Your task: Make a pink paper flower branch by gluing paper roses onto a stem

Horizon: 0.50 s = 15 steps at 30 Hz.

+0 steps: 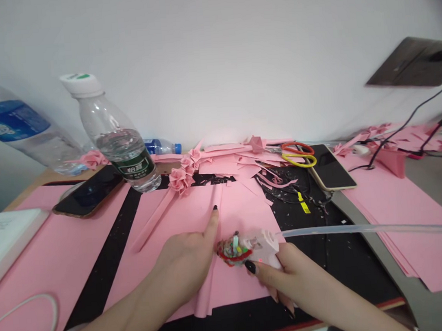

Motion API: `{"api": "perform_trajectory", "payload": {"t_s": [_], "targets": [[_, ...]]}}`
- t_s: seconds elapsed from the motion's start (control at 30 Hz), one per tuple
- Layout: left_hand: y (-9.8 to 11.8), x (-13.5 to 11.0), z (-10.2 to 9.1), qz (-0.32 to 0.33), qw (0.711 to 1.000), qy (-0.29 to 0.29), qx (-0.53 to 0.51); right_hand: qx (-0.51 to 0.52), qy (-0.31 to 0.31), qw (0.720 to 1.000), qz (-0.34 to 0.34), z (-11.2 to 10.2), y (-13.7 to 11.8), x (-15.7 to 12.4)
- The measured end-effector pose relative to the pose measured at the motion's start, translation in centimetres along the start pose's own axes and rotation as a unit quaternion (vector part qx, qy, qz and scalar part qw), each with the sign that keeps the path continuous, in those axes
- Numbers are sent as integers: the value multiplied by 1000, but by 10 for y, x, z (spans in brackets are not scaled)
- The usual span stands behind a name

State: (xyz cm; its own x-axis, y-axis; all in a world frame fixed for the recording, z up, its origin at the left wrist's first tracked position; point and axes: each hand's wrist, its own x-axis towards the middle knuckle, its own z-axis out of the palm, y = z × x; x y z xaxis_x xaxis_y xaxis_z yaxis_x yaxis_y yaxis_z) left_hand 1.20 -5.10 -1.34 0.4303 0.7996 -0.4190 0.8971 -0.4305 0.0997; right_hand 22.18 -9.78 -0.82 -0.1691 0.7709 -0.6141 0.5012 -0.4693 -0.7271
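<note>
A paper-craft workbench: the right hand (287,277) grips a hot glue gun (260,246), the left hand (183,263) rests on pink paper (240,210) over a black cutting mat (105,251), with paper roses (181,181) and scissors (298,154) just beyond.

Left hand (185,262) presses pink paper (243,209), right hand (291,277) grips glue gun (263,246)

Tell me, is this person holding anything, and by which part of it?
The right hand grips a pink hot glue gun around its body. The left hand holds nothing; it rests on pink paper.
</note>
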Motion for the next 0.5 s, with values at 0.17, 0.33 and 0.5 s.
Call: {"api": "perform_trajectory", "payload": {"t_s": [0.17, 0.33, 0.5], "targets": [[1, 0, 2, -3, 1000, 4, 4, -8, -10, 1000, 3, 2, 3, -1], [2, 0, 1, -9, 1000, 10, 13, -16, -12, 999, 24, 2, 3, -6], [2, -1, -1, -12, 1000, 0, 22, -26, -17, 999, 41, 3, -4, -14]]}}
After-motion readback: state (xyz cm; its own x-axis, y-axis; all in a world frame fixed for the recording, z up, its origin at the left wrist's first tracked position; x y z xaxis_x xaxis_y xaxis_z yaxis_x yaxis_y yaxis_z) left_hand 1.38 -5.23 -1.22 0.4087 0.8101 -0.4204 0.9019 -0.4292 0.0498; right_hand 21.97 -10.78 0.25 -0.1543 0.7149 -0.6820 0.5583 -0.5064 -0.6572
